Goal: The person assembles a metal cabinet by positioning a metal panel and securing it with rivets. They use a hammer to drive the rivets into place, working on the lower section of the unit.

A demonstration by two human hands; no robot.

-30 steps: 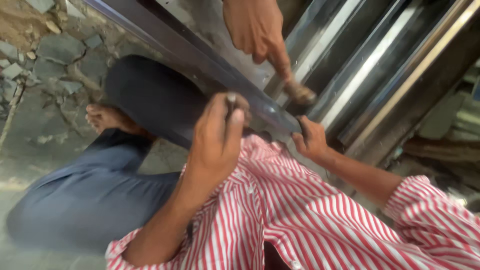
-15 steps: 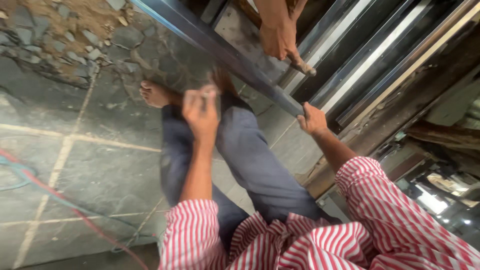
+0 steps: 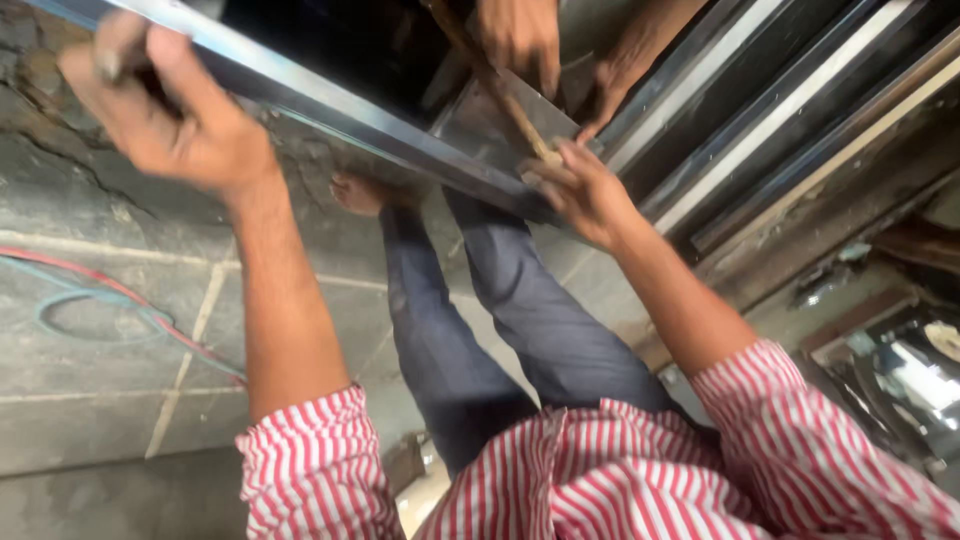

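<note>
Left hand (image 3: 170, 120) clamped on a small tool, right hand (image 3: 580, 190) pinching the steel bar (image 3: 380, 120) beside a co-worker's hammer (image 3: 510, 110) — one stray blow could crush fingers.

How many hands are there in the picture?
4. The wearer's left hand is raised at upper left, the right hand rests on the long shiny metal bar, and another person's two hands reach in at top. More may be hidden.
</note>
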